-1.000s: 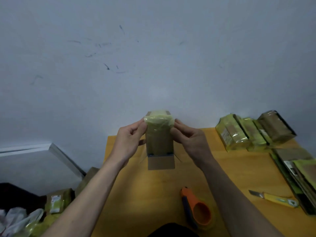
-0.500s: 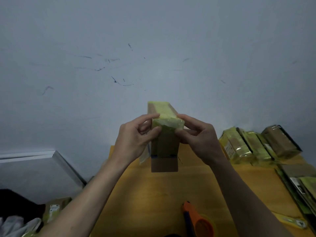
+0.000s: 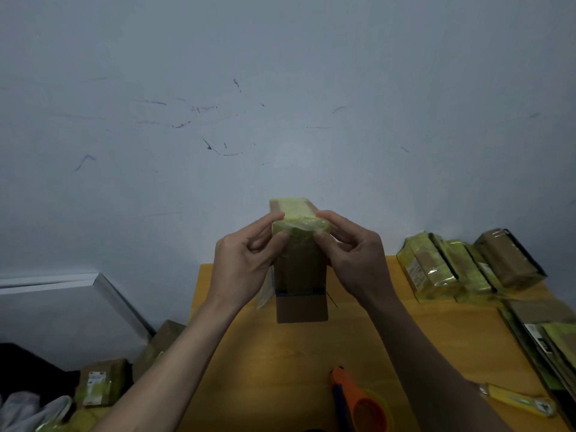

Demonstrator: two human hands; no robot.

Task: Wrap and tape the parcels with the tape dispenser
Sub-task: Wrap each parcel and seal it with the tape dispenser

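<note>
open yellow wooden tabletop (image 3: 274,363) under the raised brown parcel, hemmed by orange tape dispenser (image 3: 358,403) near front and yellow-wrapped packets (image 3: 442,269) at right.

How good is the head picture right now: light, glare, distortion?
Head view: dim and soft; a pale glare patch on the wall; wide-angle bending at the edges. The parcel, gripped by the left hand and right hand, shows clearly; the tape dispenser is cut off by the lower edge.
</note>
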